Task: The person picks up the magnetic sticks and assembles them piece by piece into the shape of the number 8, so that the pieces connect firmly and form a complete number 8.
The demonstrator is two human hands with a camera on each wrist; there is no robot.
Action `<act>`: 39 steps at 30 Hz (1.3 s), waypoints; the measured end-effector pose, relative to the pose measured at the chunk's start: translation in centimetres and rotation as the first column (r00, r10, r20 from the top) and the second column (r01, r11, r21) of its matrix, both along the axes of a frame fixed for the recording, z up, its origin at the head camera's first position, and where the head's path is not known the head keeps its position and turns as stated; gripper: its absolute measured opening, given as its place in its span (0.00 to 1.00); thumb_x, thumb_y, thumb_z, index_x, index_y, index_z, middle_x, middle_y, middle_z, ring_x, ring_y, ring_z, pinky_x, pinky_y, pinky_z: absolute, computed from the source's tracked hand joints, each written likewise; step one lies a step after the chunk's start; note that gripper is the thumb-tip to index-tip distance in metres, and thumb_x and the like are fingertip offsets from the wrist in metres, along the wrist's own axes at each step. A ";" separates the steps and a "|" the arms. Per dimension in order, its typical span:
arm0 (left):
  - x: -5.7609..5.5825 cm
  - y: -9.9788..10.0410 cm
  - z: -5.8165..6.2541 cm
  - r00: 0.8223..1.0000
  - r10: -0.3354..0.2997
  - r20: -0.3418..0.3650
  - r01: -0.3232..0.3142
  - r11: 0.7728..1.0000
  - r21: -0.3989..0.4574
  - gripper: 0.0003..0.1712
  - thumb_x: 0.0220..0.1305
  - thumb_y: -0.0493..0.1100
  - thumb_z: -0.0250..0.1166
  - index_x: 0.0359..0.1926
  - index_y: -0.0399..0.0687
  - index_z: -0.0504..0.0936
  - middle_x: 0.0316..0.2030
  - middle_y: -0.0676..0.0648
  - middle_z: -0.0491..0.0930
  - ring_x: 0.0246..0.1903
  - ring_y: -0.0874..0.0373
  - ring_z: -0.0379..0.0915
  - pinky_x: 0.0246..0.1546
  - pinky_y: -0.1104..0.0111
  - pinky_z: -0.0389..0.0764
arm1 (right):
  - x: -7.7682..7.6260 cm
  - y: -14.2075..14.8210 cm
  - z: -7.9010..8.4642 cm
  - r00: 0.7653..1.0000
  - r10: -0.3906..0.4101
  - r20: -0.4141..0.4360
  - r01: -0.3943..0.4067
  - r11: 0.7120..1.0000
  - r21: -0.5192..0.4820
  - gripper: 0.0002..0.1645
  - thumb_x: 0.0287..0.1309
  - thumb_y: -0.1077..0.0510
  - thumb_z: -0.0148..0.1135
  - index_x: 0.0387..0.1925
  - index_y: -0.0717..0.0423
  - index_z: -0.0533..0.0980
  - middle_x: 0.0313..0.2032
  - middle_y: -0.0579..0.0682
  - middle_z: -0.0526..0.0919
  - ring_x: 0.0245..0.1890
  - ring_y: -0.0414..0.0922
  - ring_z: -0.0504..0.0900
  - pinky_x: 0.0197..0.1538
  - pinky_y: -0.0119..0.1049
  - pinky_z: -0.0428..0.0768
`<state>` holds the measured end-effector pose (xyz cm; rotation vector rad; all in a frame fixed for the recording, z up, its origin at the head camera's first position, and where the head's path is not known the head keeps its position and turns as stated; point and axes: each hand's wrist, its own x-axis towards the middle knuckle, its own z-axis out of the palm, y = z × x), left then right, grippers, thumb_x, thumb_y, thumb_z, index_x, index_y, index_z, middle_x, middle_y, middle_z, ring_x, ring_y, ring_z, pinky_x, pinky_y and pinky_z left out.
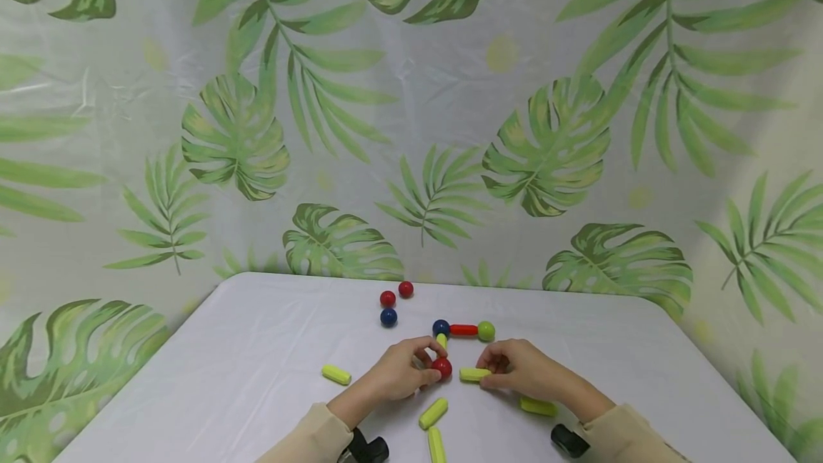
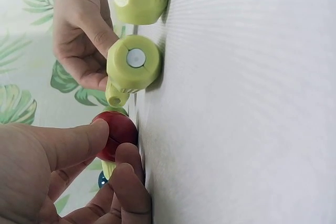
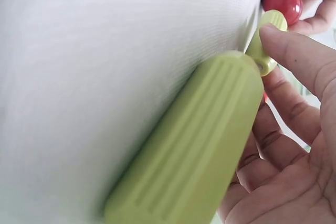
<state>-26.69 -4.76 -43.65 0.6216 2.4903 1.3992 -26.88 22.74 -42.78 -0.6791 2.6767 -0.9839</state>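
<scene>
"Now, the left hand (image 1: 403, 369) has the red ball (image 1: 441, 369) pinched between thumb and curled fingers, near the middle of the white table (image 1: 257, 356)!"

"And the right hand (image 1: 529, 370)?"

"Thumb and fingertips nipping a lime rod (image 1: 473, 375), one end facing that ball, a slim gap between them!"

"What's beyond the ball?"

"A second lime rod (image 1: 441, 341), reaching a blue ball (image 1: 441, 327). Fingers crowd the near end, so I can't swear it meets the red one. From the blue, a red rod (image 1: 464, 330) runs across to a green ball (image 1: 486, 331)!"
</scene>
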 end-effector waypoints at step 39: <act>0.0 -0.1 0.0 1.000 -0.005 -0.009 0.005 1.000 0.006 0.15 0.70 0.36 0.72 0.55 0.52 0.85 0.41 0.48 0.82 0.27 0.58 0.76 0.23 0.71 0.76 | -0.4 -1.1 0.1 0.999 0.016 -0.032 -0.017 1.000 -0.025 0.10 0.65 0.53 0.77 0.43 0.51 0.84 0.33 0.43 0.80 0.34 0.39 0.76 0.37 0.28 0.75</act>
